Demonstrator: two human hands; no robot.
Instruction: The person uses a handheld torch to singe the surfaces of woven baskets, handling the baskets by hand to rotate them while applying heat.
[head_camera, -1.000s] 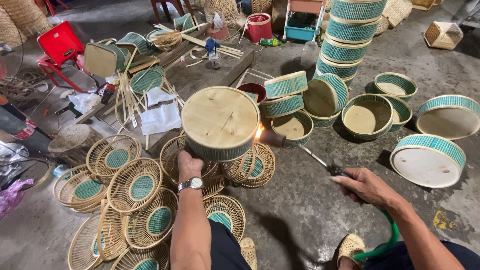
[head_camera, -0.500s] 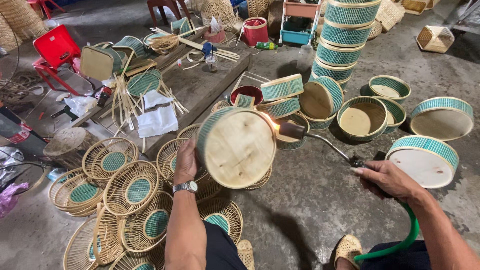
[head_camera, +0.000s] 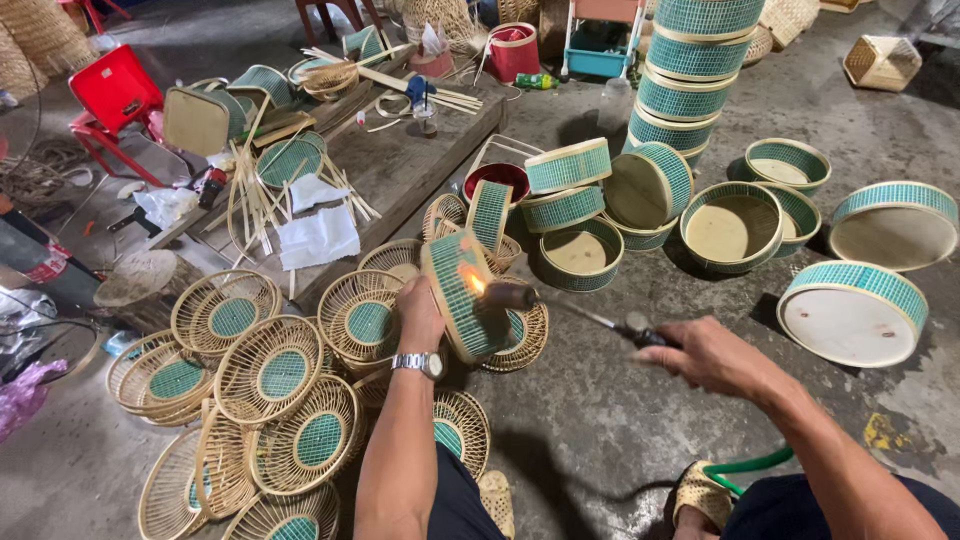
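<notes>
Step in hand: singeing. The left hand (head_camera: 420, 312) grips a round green-and-tan woven bamboo box (head_camera: 462, 297) on edge above the wicker lids (head_camera: 270, 370). The right hand (head_camera: 705, 355), closed around a gas torch (head_camera: 560, 305), plays flame on its wall. Next move calls for rotating the box steadily.

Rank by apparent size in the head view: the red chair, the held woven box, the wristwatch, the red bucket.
1. Held woven box, though nearness to the camera inflates it
2. Red chair, looks similar, so unsure
3. Red bucket
4. Wristwatch
</notes>
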